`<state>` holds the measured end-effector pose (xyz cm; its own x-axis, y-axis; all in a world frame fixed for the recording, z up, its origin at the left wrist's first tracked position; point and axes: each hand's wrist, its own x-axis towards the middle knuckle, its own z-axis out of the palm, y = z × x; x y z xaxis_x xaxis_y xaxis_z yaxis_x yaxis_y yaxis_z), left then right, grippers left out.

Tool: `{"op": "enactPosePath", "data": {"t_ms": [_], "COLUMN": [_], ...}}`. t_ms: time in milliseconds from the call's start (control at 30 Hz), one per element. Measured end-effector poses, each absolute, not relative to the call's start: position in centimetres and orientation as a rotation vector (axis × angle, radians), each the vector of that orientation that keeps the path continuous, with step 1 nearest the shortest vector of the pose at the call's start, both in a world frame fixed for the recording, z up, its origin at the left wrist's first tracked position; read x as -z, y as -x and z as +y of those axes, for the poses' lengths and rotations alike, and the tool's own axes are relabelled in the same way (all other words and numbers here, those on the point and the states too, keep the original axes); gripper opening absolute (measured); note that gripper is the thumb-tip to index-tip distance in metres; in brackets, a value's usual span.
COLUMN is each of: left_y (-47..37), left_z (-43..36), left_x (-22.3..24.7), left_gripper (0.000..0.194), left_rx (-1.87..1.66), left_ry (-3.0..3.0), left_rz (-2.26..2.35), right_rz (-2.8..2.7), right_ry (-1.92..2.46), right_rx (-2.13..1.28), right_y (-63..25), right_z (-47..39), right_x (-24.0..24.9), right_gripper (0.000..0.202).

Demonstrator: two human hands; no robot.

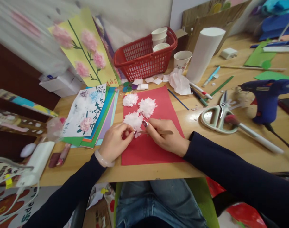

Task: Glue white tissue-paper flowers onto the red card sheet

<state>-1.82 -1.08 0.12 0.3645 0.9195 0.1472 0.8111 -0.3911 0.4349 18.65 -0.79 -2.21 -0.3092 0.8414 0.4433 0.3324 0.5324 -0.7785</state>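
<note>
On the red sheet (146,152), two white blooms (147,107) look done and a third bloom (133,119) unfinished, the right hand (164,134) pinching a brown stick (167,132), the left hand's (114,141) fingertips pressed together.

Soft glare spots the tabletop (192,118); edges blur.

Surface: my pale wooden table (158,173), its near edge facing me
Before me: red paper (149,153), lying flat
To my left: fanned coloured sheets (108,122)
At the back: red basket (146,67), paper cup (181,60), white cylinder (203,55)
To my right: scissors (220,118), blue glue gun (266,99)
</note>
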Motion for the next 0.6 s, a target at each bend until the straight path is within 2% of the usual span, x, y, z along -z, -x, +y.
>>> {"op": "enactPosePath", "data": {"t_ms": [100,200,267,400,600], "left_y": [2.1,3.1,4.1,5.5,5.8], "left_z": [-0.8,-1.1,-1.4,-1.6,-1.2], "left_x": [-0.1,0.0,0.1,0.9,2.2], "left_gripper": [0.008,0.020,0.038,0.093,0.116], "left_rx": [-0.572,-0.651,-0.604,-0.321,-0.252], "left_ry": [-2.358,-2.415,-2.507,-2.569,-2.503], "left_rz": [1.548,1.576,1.566,1.564,1.567], "right_rz": [-1.915,-1.918,-1.933,-2.007,-2.275], "right_ry": [0.976,1.005,1.020,1.008,0.783], "right_rx": [-0.652,-0.642,-0.650,-0.623,-0.442], "right_y": [-18.4,-18.3,-18.3,-18.4,-18.5], "right_z": [-0.6,-0.4,-0.5,-0.7,-0.7], "right_x": [2.5,2.8,2.8,2.8,2.5], "right_gripper": [0.033,0.032,0.033,0.034,0.030]}}
